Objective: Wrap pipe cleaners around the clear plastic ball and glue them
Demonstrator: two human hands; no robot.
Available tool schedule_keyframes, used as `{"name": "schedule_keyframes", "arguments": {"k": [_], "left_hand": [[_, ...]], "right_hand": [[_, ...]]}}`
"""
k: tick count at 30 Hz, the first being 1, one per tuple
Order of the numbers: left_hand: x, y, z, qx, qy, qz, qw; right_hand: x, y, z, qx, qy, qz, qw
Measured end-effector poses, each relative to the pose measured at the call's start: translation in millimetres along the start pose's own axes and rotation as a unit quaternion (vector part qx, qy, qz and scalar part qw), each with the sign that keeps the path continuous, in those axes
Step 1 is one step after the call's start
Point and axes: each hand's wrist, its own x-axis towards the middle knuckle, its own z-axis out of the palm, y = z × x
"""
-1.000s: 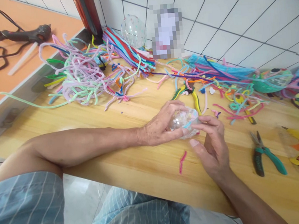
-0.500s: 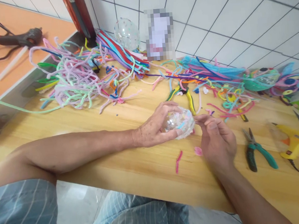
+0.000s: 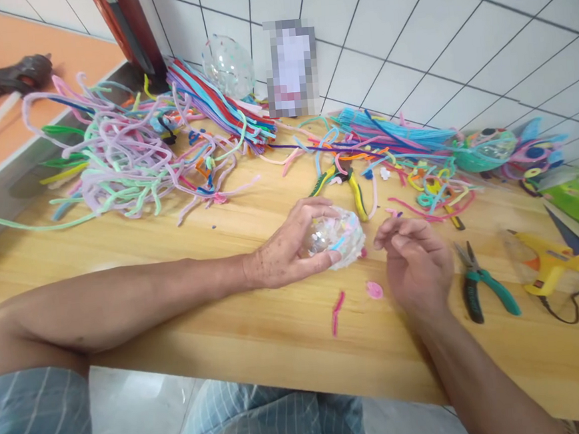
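Observation:
My left hand is wrapped round a clear, crinkled ball with pale blue and pink bits on it, held low over the table. Just right of the ball, apart from it, is my right hand. Its thumb and fingertips are pinched together; anything between them is too small to make out. Below the ball lie a short magenta pipe cleaner piece and a pink oval piece.
Green-handled pliers and a yellow glue gun lie to the right. Yellow-black pliers sit beyond the ball. Pipe cleaners pile up at the back left. A clear dotted ball and a blurred phone stand by the wall.
My right hand has drawn slightly away from the ball, opening a gap. My left hand keeps its hold. The whole view has shifted a little.

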Motion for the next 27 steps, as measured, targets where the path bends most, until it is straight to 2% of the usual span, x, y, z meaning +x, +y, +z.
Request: {"name": "schedule_keyframes", "arguments": {"k": [2, 5, 7, 9, 12, 13, 15, 17, 19, 22, 25, 27], "left_hand": [[0, 0, 0.2, -0.002, 0.001, 0.003, 1.0], [0, -1, -0.1, -0.007, 0.001, 0.006, 1.0], [0, 0, -0.8, -0.011, -0.003, 0.005, 1.0], [-1, 0, -1.7, -0.014, -0.006, -0.004, 1.0], [-1, 1, -2.2, -0.019, -0.009, -0.021, 1.0], [-1, 1, -1.8, -0.021, -0.01, -0.025, 0.999], [-2, -1, -0.2, -0.027, -0.007, -0.025, 0.999], [-1, -4, 2.5, -0.031, 0.003, -0.014, 0.999], [-1, -8, 5.5, -0.03, 0.016, 0.003, 0.999], [-1, -12, 8.8, -0.024, 0.032, 0.016, 0.999], [-1, -12, 9.8, -0.014, 0.033, 0.021, 0.999], [-1, -12, 9.8, -0.004, 0.026, 0.018, 0.999]], "right_hand": [[7, -2, -4, -0.037, 0.059, -0.069, 0.995], [22, -4, -14, -0.09, 0.143, -0.153, 0.974], [31, -6, -22, -0.116, 0.166, -0.176, 0.963], [35, -5, -29, -0.143, 0.159, -0.189, 0.959], [30, -1, -31, -0.173, 0.117, -0.205, 0.956], [26, 1, -30, -0.183, 0.084, -0.212, 0.956], [16, 6, -27, -0.233, -0.025, -0.231, 0.944], [6, 10, -22, -0.308, -0.15, -0.262, 0.902], [-1, 13, -15, -0.362, -0.222, -0.288, 0.858], [-7, 15, -7, -0.386, -0.241, -0.308, 0.835], [-9, 16, -3, -0.384, -0.232, -0.31, 0.838], [-7, 14, -5, -0.372, -0.223, -0.298, 0.85]]}}
